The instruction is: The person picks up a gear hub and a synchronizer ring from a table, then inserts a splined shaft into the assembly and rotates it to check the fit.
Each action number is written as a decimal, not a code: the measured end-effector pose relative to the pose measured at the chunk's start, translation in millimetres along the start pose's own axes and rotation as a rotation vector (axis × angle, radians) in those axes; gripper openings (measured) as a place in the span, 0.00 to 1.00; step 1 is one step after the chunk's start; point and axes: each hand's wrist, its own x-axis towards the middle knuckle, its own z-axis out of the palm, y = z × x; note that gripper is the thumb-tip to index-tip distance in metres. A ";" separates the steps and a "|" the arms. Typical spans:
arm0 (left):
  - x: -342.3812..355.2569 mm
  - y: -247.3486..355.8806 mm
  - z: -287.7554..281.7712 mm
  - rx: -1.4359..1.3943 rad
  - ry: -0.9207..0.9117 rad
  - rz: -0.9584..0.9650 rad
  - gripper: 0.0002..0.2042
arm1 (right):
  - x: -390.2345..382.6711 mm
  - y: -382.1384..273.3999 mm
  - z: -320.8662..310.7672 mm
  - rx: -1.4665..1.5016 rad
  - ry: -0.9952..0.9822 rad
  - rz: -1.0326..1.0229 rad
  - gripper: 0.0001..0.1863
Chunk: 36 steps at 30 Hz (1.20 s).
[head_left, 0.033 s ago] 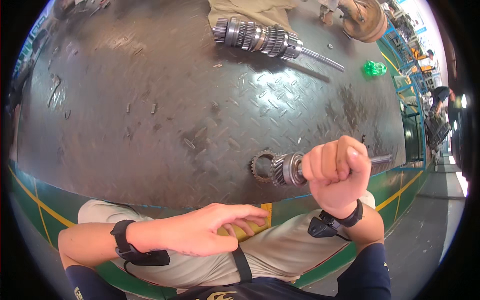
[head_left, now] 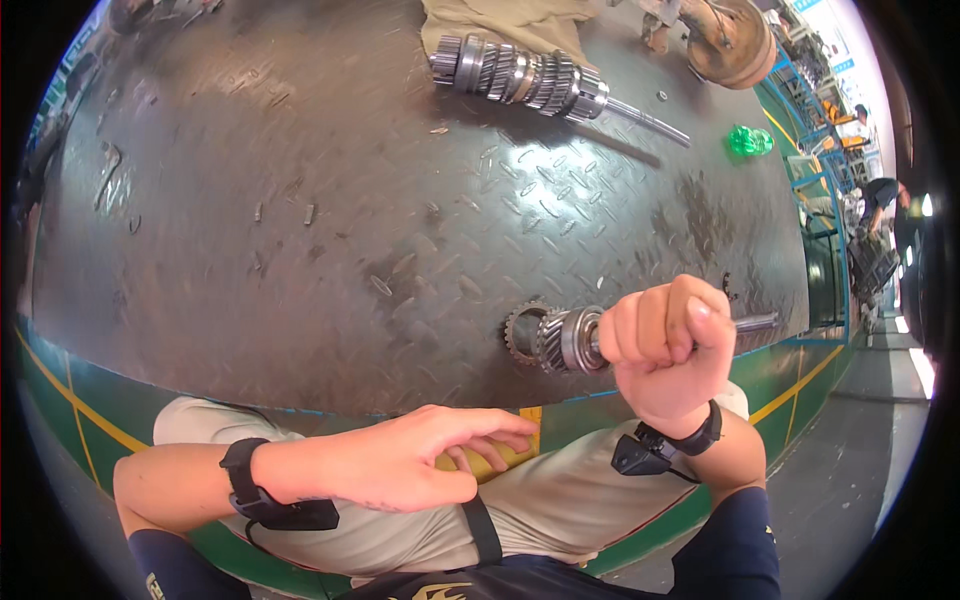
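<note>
My right hand is a closed fist with the curled fingers and thumb turned upward. Whatever it may hold is hidden inside. It covers the middle of a metal gear shaft lying at the table's near right edge; whether they touch, I cannot tell. A helical gear and a bearing-like ring show left of the fist, and the thin shaft end pokes out on its right. Beside the gear stands a toothed ring. Above my lap, my left hand is open and apart from the table, its fingers loosely stretched with nothing in them.
A larger gear shaft lies on the dark steel table near a tan cloth. A green plastic bottle and a rusty round part are at the far right. Small metal bits dot the left side.
</note>
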 end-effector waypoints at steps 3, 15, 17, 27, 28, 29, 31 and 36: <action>-3.4 -0.6 -3.6 0.040 -0.023 0.022 0.26 | 0.8 11.2 -0.8 -0.061 -0.035 -0.011 0.19; -16.9 -6.1 0.9 0.146 -0.080 0.016 0.18 | 4.2 28.5 11.4 -0.191 -0.039 0.004 0.19; -18.5 -8.2 2.4 0.205 -0.102 0.080 0.18 | 3.8 30.1 13.5 -0.210 -0.046 0.013 0.19; -30.9 -5.3 0.2 0.360 -0.113 0.144 0.16 | 7.1 37.2 16.3 -0.312 -0.119 -0.012 0.19; -30.3 -6.1 0.0 0.344 -0.100 0.145 0.16 | 8.3 38.2 19.6 -0.335 -0.172 -0.022 0.18; -30.8 -6.3 -0.9 0.336 -0.084 0.146 0.16 | 9.8 37.7 20.6 -0.331 -0.179 -0.031 0.18; -33.6 -5.1 -0.2 0.355 -0.063 0.141 0.15 | 12.4 37.9 20.5 -0.381 -0.240 0.000 0.20; -30.7 -0.8 2.6 0.414 -0.042 0.138 0.15 | 9.6 38.2 14.2 -0.365 -0.221 -0.046 0.20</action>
